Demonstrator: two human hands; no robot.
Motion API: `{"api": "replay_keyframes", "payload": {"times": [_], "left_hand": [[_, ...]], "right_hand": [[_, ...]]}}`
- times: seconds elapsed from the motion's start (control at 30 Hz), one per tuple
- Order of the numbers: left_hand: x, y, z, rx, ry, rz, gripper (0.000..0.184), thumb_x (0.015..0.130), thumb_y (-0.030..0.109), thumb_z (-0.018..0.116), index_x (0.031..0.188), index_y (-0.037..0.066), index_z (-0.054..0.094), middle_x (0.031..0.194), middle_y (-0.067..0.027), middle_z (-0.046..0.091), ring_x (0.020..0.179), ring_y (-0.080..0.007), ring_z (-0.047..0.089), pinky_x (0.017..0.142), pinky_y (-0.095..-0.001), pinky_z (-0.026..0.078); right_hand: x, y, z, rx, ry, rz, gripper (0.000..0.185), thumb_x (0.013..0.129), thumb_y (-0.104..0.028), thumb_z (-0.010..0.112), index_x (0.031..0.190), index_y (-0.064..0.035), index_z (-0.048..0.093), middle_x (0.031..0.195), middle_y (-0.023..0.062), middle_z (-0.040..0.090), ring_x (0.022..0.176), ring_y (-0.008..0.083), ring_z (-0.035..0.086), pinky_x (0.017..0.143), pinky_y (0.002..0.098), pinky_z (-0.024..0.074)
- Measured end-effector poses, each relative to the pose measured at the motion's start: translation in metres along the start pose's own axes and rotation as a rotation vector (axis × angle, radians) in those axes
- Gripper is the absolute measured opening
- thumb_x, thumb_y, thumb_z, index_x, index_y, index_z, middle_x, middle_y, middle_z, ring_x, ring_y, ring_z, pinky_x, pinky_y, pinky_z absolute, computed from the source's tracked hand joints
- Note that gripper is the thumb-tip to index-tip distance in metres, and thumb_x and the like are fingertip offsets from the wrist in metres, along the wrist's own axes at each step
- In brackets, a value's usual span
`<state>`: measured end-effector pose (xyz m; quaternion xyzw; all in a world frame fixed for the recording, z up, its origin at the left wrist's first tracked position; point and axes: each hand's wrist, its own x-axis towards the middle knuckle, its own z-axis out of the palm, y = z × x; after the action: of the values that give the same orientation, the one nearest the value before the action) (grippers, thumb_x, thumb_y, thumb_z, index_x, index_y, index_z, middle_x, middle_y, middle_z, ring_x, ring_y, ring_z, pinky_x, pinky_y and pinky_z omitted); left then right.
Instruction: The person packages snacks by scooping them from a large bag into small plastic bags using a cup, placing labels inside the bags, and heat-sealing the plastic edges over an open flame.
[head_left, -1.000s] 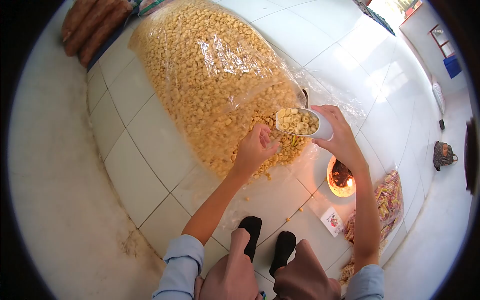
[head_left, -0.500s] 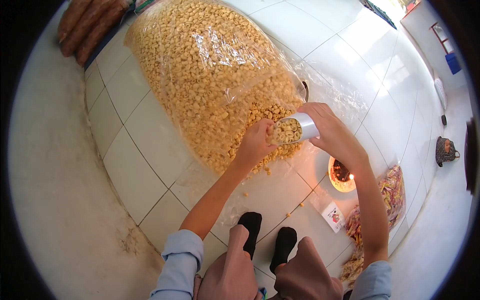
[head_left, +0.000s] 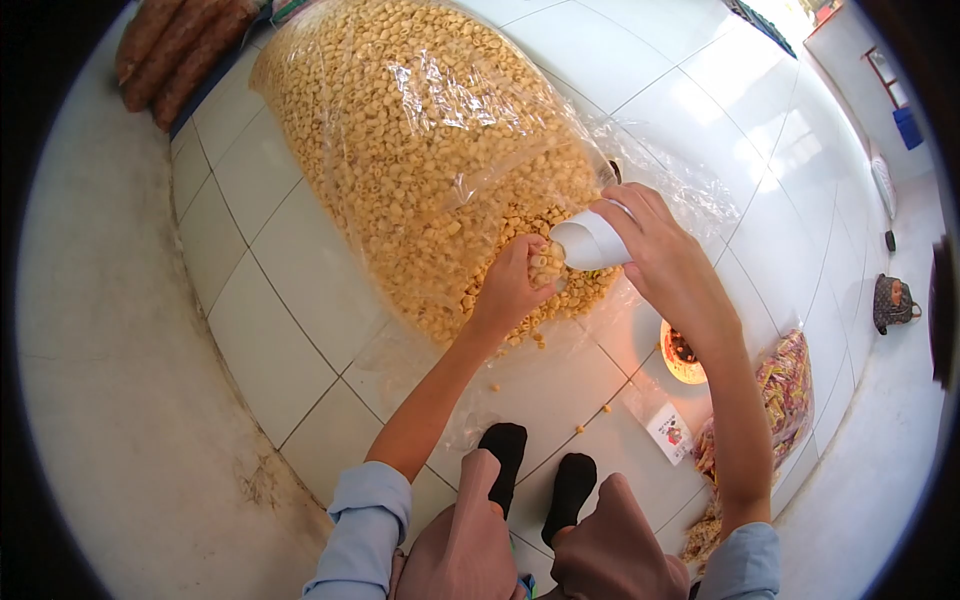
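1. Right hand [head_left: 655, 240] is wrapped around a white scoop [head_left: 585, 240], which is tipped toward the other hand. Its back end is tucked under the fingers, so no idea about the handle.
2. Left hand [head_left: 512, 288] sits right at the scoop's mouth, fingers curled, with a few ring-shaped snack pieces [head_left: 546, 264] showing by the fingertips. Could be a thin clear bag around them, but it's too hard to make out, so I can't tell what that hand is actually gripping.
3. Both hands are over the near end of a huge clear bag [head_left: 420, 160] stuffed with the same snacks. Glare washes out part of the plastic, and the far end gets cut off up top.
4. Some dark curved thing [head_left: 614, 171] pokes out just past the right hand. Mostly covered, can't say what it is.
5. The glowing bowl [head_left: 684, 374] is half behind the right forearm, same deal with the bag of colorful packets [head_left: 787, 385]. The printed card [head_left: 669, 434] nearby is too small to read.
6. Top left, the long brownish sacks [head_left: 178, 60] run out of view, contents blurry.
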<state>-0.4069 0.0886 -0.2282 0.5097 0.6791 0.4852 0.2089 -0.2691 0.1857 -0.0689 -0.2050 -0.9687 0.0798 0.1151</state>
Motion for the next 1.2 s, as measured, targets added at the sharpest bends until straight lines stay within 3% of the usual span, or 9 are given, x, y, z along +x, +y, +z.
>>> {"api": "replay_keyframes", "payload": {"times": [0.1, 0.23, 0.43, 0.57, 0.67, 0.73, 0.83, 0.97, 1.2], "left_hand": [[0.0, 0.002, -0.003, -0.005, -0.037, -0.054, 0.043, 0.071, 0.013, 0.069, 0.105, 0.005, 0.043, 0.089, -0.0085, 0.051, 0.078, -0.0145, 0.054, 0.068, -0.0272, 0.048], [-0.001, -0.008, -0.006, -0.337, -0.041, -0.141, 0.044, 0.073, 0.011, 0.068, 0.107, 0.005, 0.04, 0.091, -0.0061, 0.049, 0.08, -0.0127, 0.052, 0.07, -0.0265, 0.048], [-0.004, -0.014, -0.016, -0.469, -0.041, -0.155, 0.049, 0.074, 0.005, 0.066, 0.111, 0.008, 0.034, 0.1, -0.004, 0.042, 0.089, -0.0103, 0.047, 0.073, -0.0237, 0.046], [-0.007, -0.02, -0.013, -0.571, -0.095, -0.188, 0.05, 0.075, 0.002, 0.064, 0.113, 0.009, 0.032, 0.104, -0.0049, 0.038, 0.092, -0.0107, 0.045, 0.074, -0.023, 0.045], [-0.006, -0.029, -0.009, -0.388, -0.117, -0.143, 0.05, 0.076, 0.009, 0.065, 0.113, 0.007, 0.031, 0.107, -0.0085, 0.04, 0.1, -0.0153, 0.043, 0.082, -0.0279, 0.043], [-0.004, -0.027, -0.007, -0.376, -0.122, -0.092, 0.05, 0.076, 0.005, 0.064, 0.113, 0.008, 0.03, 0.107, -0.0073, 0.038, 0.098, -0.0142, 0.043, 0.079, -0.0254, 0.044], [0.001, -0.018, -0.005, -0.387, -0.139, -0.069, 0.051, 0.076, 0.001, 0.062, 0.114, 0.008, 0.029, 0.108, -0.0065, 0.035, 0.099, -0.0134, 0.043, 0.077, -0.0233, 0.044], [0.006, -0.005, -0.005, -0.477, -0.152, -0.092, 0.052, 0.075, 0.001, 0.062, 0.114, 0.007, 0.028, 0.11, -0.0076, 0.034, 0.104, -0.0136, 0.041, 0.085, -0.0257, 0.04], [0.009, 0.076, -0.041, -0.453, -0.046, 0.134, 0.059, 0.076, 0.004, 0.063, 0.123, 0.008, 0.026, 0.12, -0.0076, 0.035, 0.111, -0.0151, 0.04, 0.094, -0.0293, 0.035]], "right_hand": [[0.0, -0.001, -0.003, 0.048, -0.004, 0.031, 0.043, 0.066, 0.009, 0.055, 0.106, -0.0046, 0.047, 0.113, 0.0064, 0.046, 0.112, 0.0243, 0.043, 0.082, 0.0327, 0.0484], [-0.009, 0.016, 0.015, 0.103, 0.09, 0.209, 0.05, 0.063, 0.011, 0.056, 0.108, -0.004, 0.045, 0.115, 0.0096, 0.044, 0.111, 0.0275, 0.043, 0.085, 0.0352, 0.0476], [-0.056, 0.039, 0.179, 0.57, 0.186, 0.572, 0.059, 0.061, 0.002, 0.069, 0.112, -0.004, 0.041, 0.11, 0.0159, 0.043, 0.107, 0.0357, 0.042, 0.089, 0.0398, 0.0381], [-0.06, 0.024, 0.22, 0.6, 0.238, 0.562, 0.062, 0.065, -0.003, 0.07, 0.117, -0.0041, 0.038, 0.114, 0.0157, 0.042, 0.108, 0.0341, 0.042, 0.091, 0.04, 0.0368], [-0.041, 0.014, 0.185, 0.313, 0.353, 0.479, 0.054, 0.068, -0.008, 0.07, 0.115, -0.0049, 0.043, 0.12, 0.0146, 0.039, 0.109, 0.0316, 0.042, 0.092, 0.0407, 0.0362], [-0.025, 0.007, 0.137, 0.673, 0.344, 0.285, 0.038, 0.072, -0.013, 0.067, 0.106, -0.0068, 0.052, 0.124, 0.0129, 0.037, 0.109, 0.0292, 0.043, 0.093, 0.0424, 0.0357], [-0.015, -0.009, 0.103, 0.746, 0.19, 0.144, 0.021, 0.076, -0.014, 0.064, 0.094, -0.0069, 0.057, 0.12, 0.0124, 0.039, 0.105, 0.0276, 0.046, 0.087, 0.0399, 0.0409], [-0.011, -0.019, 0.085, 0.658, 0.119, 0.14, 0.015, 0.078, -0.013, 0.062, 0.089, -0.005, 0.056, 0.116, 0.0128, 0.041, 0.099, 0.0258, 0.05, 0.078, 0.0359, 0.0456], [-0.018, -0.037, 0.01, 0.642, 0.316, 0.16, 0.008, 0.079, -0.007, 0.059, 0.083, -0.0005, 0.055, 0.104, 0.0066, 0.053, 0.081, 0.0189, 0.056, 0.068, 0.0286, 0.0457]]}}
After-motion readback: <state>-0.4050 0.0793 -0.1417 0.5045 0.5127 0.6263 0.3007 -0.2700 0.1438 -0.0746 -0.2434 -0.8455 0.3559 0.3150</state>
